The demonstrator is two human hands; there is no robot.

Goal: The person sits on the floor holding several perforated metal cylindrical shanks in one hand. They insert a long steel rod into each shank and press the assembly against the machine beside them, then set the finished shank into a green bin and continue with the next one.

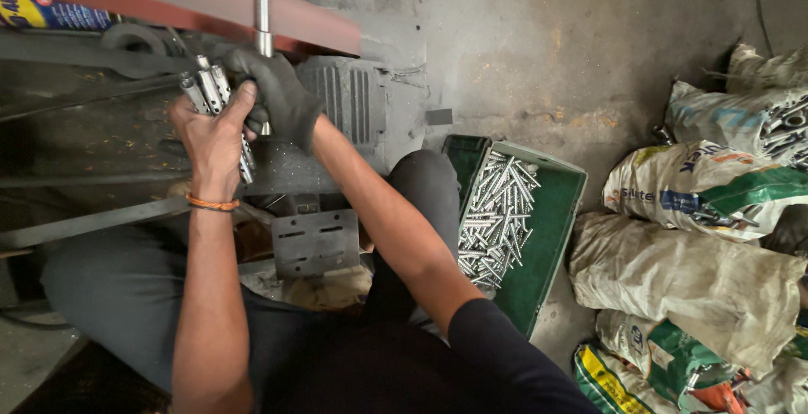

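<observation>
One green crate [551,237] of countless metal pins [497,216], several stuffed sacks [690,275], one spray can [50,12].

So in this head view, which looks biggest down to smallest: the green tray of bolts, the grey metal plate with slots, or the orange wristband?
1. Green tray, clearly largest.
2. Grey metal plate.
3. Orange wristband, smallest by far, though it sits nearer the camera.
</observation>
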